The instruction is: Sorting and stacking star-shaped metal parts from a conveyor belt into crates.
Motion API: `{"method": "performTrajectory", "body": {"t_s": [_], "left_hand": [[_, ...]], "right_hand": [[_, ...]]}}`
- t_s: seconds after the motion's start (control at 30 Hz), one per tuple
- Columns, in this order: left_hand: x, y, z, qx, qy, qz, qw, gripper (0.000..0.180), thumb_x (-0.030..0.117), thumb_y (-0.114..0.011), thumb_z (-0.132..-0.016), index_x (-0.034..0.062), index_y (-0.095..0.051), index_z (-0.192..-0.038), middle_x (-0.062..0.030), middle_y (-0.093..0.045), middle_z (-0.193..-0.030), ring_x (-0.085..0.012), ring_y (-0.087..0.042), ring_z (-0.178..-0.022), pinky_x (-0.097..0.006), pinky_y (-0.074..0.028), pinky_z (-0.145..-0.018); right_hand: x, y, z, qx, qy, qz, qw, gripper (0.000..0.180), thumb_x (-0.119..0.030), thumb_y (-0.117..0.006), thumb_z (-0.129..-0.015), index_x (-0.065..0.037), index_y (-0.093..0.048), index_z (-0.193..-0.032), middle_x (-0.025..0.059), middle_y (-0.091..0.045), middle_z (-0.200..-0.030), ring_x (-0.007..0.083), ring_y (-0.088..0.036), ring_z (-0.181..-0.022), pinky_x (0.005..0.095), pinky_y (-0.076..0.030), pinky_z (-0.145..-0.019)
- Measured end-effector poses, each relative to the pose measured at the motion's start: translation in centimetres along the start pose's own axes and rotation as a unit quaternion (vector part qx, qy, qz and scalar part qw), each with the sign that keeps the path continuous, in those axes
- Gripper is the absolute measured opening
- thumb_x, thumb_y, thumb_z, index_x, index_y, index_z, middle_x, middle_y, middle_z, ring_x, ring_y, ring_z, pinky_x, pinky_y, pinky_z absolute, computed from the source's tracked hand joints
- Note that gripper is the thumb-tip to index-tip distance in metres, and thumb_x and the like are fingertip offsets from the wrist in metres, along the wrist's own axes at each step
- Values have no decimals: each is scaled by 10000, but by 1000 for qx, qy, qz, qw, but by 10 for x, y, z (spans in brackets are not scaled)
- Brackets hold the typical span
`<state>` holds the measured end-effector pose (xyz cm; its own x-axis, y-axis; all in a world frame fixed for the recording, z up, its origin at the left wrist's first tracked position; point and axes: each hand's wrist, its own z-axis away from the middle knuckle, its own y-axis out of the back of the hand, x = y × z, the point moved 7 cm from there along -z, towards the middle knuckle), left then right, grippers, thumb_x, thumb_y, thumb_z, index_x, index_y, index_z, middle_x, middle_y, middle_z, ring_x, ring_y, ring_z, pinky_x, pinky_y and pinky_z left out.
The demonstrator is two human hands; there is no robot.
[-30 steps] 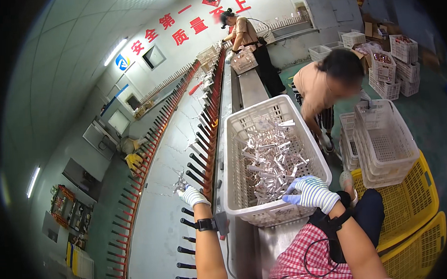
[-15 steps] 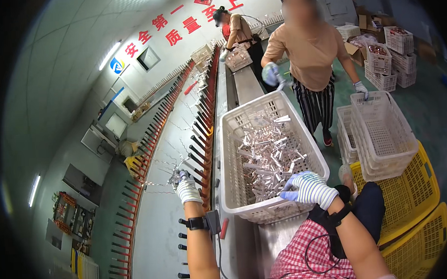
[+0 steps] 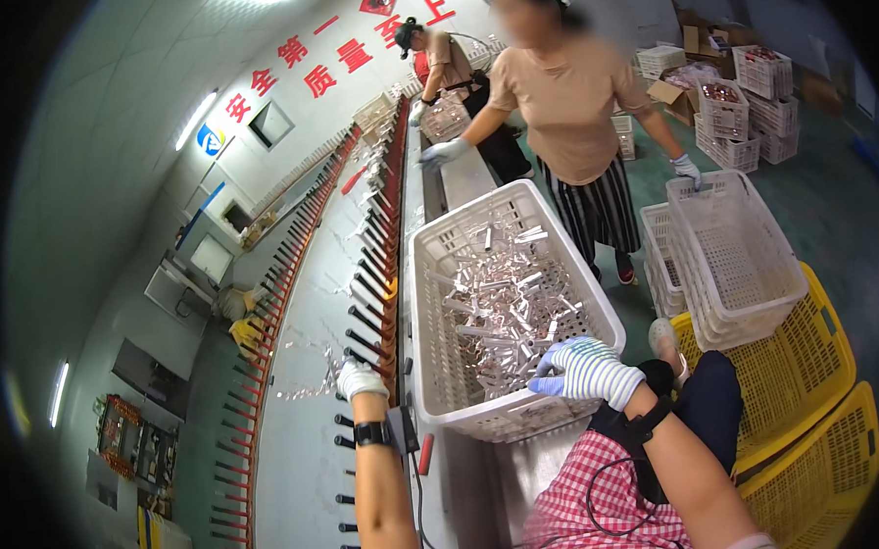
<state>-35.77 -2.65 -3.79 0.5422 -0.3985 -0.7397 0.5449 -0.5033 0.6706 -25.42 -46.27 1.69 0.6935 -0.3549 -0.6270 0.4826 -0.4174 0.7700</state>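
My left hand (image 3: 361,379), in a white knit glove, is closed over the grey bench beside the near row of black-tipped pegs. Thin wavy metal strips (image 3: 309,380) stick out leftward from its fingers. The right hand (image 3: 591,371), in a blue-striped glove, hangs at the near right rim of a white plastic crate (image 3: 424,373). Its thumb and fingers are loosely curled and apart, with nothing visible between them. Inside that crate lies a heap of small silver metal pieces (image 3: 510,306), many shaped like short tubes or bars.
A co-worker (image 3: 575,112) stands beyond the crate, one gloved hand over the metal ledge, the other on stacked white crates (image 3: 738,261). Yellow crates (image 3: 787,377) stand to my right. Peg rows (image 3: 291,251) line the bench. Another person (image 3: 445,68) works farther back.
The co-worker's raised hand has swung left and down over the ledge. My left hand has shifted slightly, its strips now trailing left. The right hand stays at the crate's rim.
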Motion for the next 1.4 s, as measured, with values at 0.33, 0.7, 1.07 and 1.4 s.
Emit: {"method": "performTrajectory", "body": {"t_s": [0.33, 0.7, 1.07, 1.4], "left_hand": [[-110, 223, 127, 565, 17, 674, 475, 321, -28, -545, -779, 25, -503, -1093, -72, -596, -926, -145, -578, -854, -262, -469, -779], [56, 303, 100, 387, -287, 277, 831, 414, 222, -556, -782, 194, -514, -1193, -77, -393, -1334, -286, -308, -1269, -446, -172, -1064], [-1, 132, 210, 273, -116, 709, 639, 563, 97, -577, -791, 2, -339, -1293, -186, -390, -1294, -318, -394, -1193, -372, -319, -991], [-29, 25, 180, 261, 223, 793, 504, 593, 41, -464, -860, 3, -171, -1375, -151, -223, -1422, -240, -237, -1301, -295, -197, -1052]], "right_hand": [[9, 4, -2, 2, 17, 16, 1000, 477, -521, -531, -779, -79, -658, -905, 137, -629, -897, 312, -588, -876, 394, -437, -813], [6, -1, 8, -73, -16, 27, 997, 585, -580, -441, -799, -71, -621, -1024, 165, -601, -1023, 320, -557, -977, 411, -397, -889], [6, 1, -2, -21, 20, 75, 997, 555, -591, -572, -695, -88, -658, -912, 144, -626, -881, 313, -593, -850, 403, -445, -801], [3, -13, -1, -51, -25, 178, 982, 552, -587, -592, -681, -101, -657, -936, 107, -616, -944, 277, -584, -899, 384, -437, -827]]}}
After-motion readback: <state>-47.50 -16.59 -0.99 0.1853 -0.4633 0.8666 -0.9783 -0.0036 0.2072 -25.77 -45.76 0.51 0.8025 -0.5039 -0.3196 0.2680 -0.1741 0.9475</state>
